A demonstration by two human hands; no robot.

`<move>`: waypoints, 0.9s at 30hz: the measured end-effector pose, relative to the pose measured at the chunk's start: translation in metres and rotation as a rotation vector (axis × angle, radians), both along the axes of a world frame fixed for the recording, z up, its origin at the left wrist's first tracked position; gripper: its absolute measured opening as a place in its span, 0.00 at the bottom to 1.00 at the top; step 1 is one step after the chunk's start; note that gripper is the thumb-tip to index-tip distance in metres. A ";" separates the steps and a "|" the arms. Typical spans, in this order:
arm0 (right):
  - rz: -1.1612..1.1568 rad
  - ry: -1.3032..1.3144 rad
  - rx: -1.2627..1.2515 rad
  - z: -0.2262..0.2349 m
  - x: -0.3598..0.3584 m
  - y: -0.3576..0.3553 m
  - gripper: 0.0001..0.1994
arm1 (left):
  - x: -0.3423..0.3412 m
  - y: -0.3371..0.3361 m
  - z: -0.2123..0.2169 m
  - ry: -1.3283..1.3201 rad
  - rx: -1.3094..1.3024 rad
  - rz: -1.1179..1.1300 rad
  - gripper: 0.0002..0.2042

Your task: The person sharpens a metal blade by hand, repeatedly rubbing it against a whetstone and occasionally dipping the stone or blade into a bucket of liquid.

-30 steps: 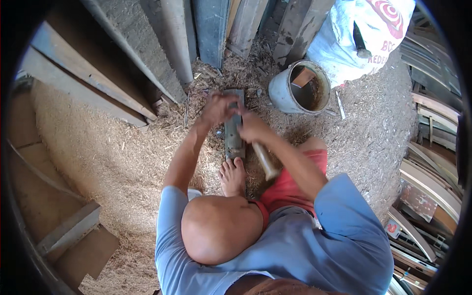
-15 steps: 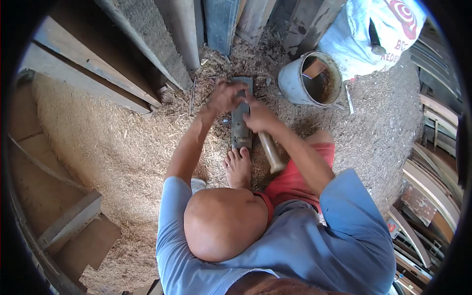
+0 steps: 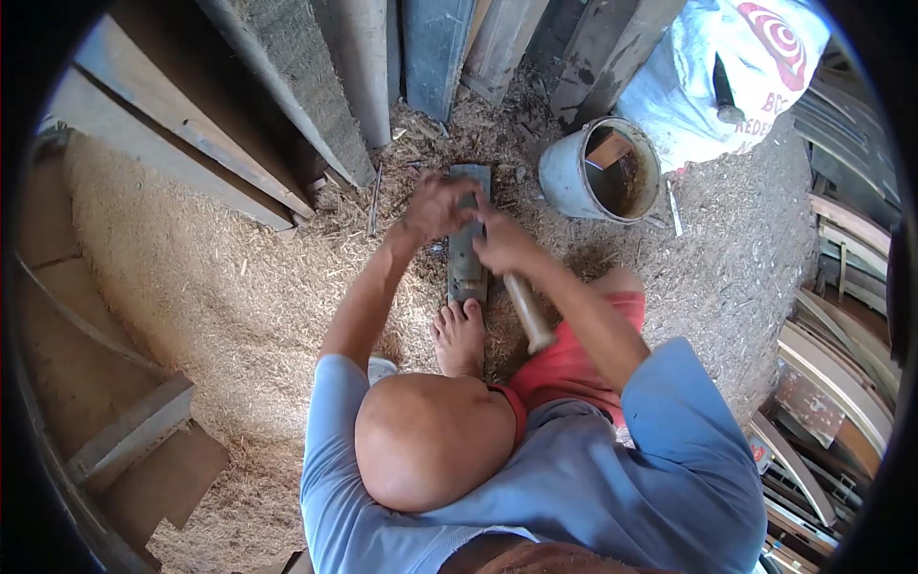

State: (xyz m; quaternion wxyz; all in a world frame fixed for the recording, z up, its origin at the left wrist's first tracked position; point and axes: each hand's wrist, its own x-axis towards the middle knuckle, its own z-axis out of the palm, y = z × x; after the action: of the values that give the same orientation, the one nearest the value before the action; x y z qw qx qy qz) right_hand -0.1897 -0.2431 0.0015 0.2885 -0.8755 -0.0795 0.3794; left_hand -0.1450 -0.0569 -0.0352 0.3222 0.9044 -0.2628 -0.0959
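A long grey block lies on the sawdust floor, pointing away from me. My left hand grips its far end with curled fingers. My right hand is closed around a pale wooden tool handle held over the block; the tool's head is hidden under the hand. My bare foot presses against the near end of the block. My head and blue shirt fill the lower middle of the view.
A grey metal bucket with a wood scrap inside stands to the right of the block. A white sack lies behind it. Thick planks lean along the top. Wooden steps sit at the lower left, and stacked frames at the right.
Both hands stay on the block and the handle. The whole scene has shifted slightly up and to the right in the picture.
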 end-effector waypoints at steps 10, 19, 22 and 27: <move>0.013 -0.098 -0.052 -0.001 -0.107 -0.016 0.43 | -0.106 -0.017 -0.035 -0.117 -0.152 0.075 0.24; -0.102 0.097 0.113 0.044 0.017 0.009 0.37 | 0.000 0.006 -0.012 0.084 0.013 0.068 0.27; -0.006 -0.124 0.149 -0.011 -0.082 -0.024 0.40 | -0.084 -0.015 -0.023 -0.046 -0.109 0.064 0.28; -0.101 0.019 0.011 0.026 -0.082 -0.005 0.43 | -0.086 -0.012 -0.033 -0.146 -0.089 0.021 0.26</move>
State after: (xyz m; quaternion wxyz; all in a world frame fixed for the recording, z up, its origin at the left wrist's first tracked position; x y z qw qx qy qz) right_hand -0.2719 -0.2483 0.0277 0.3127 -0.8732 -0.0348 0.3721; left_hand -0.2309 -0.0686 -0.0682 0.3431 0.8964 -0.2802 -0.0148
